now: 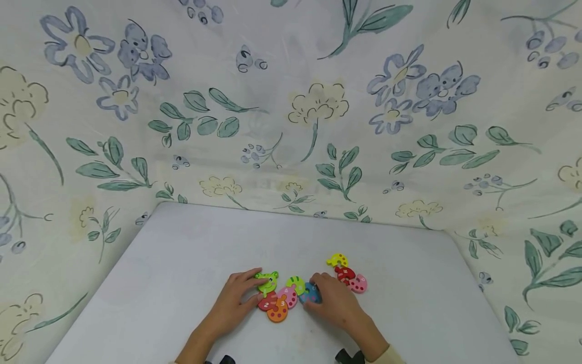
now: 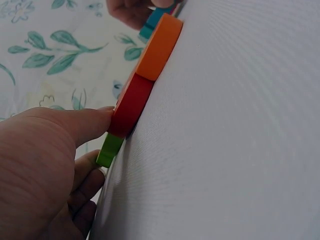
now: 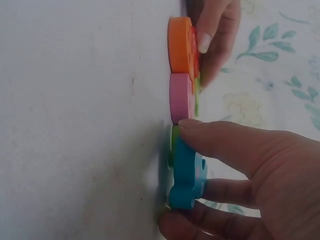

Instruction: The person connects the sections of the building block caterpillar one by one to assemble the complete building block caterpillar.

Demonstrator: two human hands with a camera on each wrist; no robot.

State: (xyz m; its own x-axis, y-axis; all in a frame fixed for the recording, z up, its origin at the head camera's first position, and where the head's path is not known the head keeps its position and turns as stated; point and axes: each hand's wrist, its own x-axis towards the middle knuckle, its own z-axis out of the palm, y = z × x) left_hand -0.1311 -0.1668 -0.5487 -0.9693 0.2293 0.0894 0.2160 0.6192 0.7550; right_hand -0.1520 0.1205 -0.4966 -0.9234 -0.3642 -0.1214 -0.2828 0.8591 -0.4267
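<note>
Rising behind the white counter (image 1: 218, 237), flowered fabric (image 1: 273, 65) fills the head view; a colourful puzzle chain (image 1: 277, 312) lies on the counter. Left wrist: the half-closed left hand (image 2: 45, 165) pinches its red-and-green end (image 2: 131, 106). Right wrist: the half-closed right hand (image 3: 265, 180) pinches its blue piece (image 3: 185, 167).

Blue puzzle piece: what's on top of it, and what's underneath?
The right hand grips the blue puzzle piece, covering part of its top. In the right wrist view, a green piece shows along its table side; whatever lies directly beneath is hidden.
</note>
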